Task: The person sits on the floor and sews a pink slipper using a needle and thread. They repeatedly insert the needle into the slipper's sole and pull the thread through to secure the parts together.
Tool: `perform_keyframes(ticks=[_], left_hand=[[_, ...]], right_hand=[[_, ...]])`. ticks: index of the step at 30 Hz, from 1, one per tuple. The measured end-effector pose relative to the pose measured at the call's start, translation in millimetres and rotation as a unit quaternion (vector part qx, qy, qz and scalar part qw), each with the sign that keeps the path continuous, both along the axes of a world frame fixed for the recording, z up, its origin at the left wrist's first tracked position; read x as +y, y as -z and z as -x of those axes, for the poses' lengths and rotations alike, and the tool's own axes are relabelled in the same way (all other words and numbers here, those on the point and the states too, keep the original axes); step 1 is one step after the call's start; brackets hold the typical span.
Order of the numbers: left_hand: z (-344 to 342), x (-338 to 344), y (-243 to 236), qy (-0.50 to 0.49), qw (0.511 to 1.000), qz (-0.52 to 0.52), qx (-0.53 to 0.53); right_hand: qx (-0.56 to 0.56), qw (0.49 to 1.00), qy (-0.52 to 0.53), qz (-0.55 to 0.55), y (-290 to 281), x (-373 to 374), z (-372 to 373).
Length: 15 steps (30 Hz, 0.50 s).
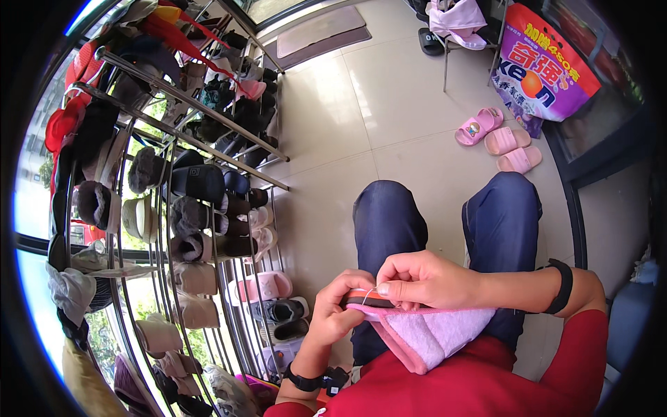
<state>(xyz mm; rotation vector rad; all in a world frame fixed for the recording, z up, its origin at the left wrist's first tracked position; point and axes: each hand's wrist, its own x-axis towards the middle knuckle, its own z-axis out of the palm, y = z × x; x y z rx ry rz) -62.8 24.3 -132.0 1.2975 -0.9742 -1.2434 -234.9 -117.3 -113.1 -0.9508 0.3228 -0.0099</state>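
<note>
Over my lap lies a fuzzy pale pink piece of cloth (434, 335) with a darker pink border. Along its far edge runs a layered orange and dark strip (375, 301), which looks like the edge of a sole, though I cannot be sure. My left hand (335, 311) grips the left end of the cloth and strip between thumb and fingers. A thin white thread (369, 295) loops over the strip between my hands. With thumb and forefinger, my right hand (420, 276) pinches the thread; any needle is too small to make out.
Metal shoe racks (201, 111) full of shoes and slippers stand close on my left. Pink slippers (507, 141) lie on the tiled floor ahead right, near a large purple and orange bag (545, 66). A doormat (319, 35) lies at the far end.
</note>
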Motion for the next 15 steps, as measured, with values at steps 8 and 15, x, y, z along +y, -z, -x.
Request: perform_keyframes(ticks=[8,15], left_hand=[[-1,12,30,-0.021,0.999,0.029,0.027],[13,11,14,-0.029,0.955,0.060,-0.290]], right_hand=[[-0.004,0.993,0.001,0.122,5,-1,-20],[-0.002,0.982,0.102,0.158,-4,-7,-42]])
